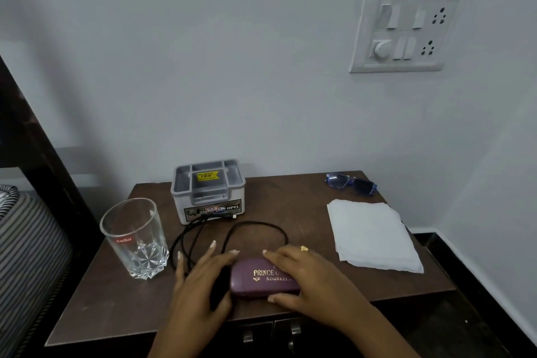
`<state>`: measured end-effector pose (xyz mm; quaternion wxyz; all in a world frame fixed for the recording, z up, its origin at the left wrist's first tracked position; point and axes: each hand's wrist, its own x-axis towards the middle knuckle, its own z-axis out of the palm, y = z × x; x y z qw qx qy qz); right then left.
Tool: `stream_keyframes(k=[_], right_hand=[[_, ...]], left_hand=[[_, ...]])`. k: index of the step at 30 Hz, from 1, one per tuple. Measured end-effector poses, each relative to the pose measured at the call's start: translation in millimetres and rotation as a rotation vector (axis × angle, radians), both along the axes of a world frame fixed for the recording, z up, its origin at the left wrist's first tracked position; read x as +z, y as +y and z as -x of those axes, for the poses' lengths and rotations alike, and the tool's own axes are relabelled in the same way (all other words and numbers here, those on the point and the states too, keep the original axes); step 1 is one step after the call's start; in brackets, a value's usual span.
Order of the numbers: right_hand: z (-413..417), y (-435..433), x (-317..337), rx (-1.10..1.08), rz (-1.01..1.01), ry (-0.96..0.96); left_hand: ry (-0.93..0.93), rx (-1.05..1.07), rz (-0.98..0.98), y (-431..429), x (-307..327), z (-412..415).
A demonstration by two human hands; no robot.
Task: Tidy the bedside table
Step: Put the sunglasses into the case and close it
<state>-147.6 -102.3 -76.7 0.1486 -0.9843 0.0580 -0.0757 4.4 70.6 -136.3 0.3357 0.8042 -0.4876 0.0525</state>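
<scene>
A purple spectacle case (261, 279) with gold lettering lies near the front edge of the brown bedside table (116, 305). My right hand (313, 276) grips it, fingers over the back and thumb on the front side. At the case's left end my left hand (200, 279) rests with spread, straight fingers, over a dark shape I cannot make out. A black cable (255, 224) loops behind the case. A clear drinking glass (135, 238) stands at the left and a grey plastic organiser box (207, 192) at the back.
Blue sunglasses (351, 183) lie at the back right corner, with a crumpled white paper (372, 235) in front of them. A striped bed (26, 241) and dark frame border the left. A switchboard (404, 29) is on the wall. Cabinet handles (295, 328) show below the front edge.
</scene>
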Motion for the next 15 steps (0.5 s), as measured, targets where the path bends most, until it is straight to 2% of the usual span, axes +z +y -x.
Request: stream_keyframes(k=[3, 7, 10, 15], right_hand=[[-2.8, -2.2, -2.9, 0.011, 0.004, 0.005], [-5.1, -3.9, -10.0, 0.033, 0.021, 0.012], [-0.9, -6.9, -18.7, 0.05, 0.251, -0.102], [1.0, -13.0, -33.7, 0.12, 0.42, -0.276]], left_hand=[[0.004, -0.055, -0.027, 1.0, 0.0, 1.4], [0.098, -0.02, -0.011, -0.6, 1.8, 1.8], [0.161, -0.001, 0.072, -2.7, 4.8, -0.1], [0.171, 0.001, 0.099, -3.0, 7.7, 1.5]])
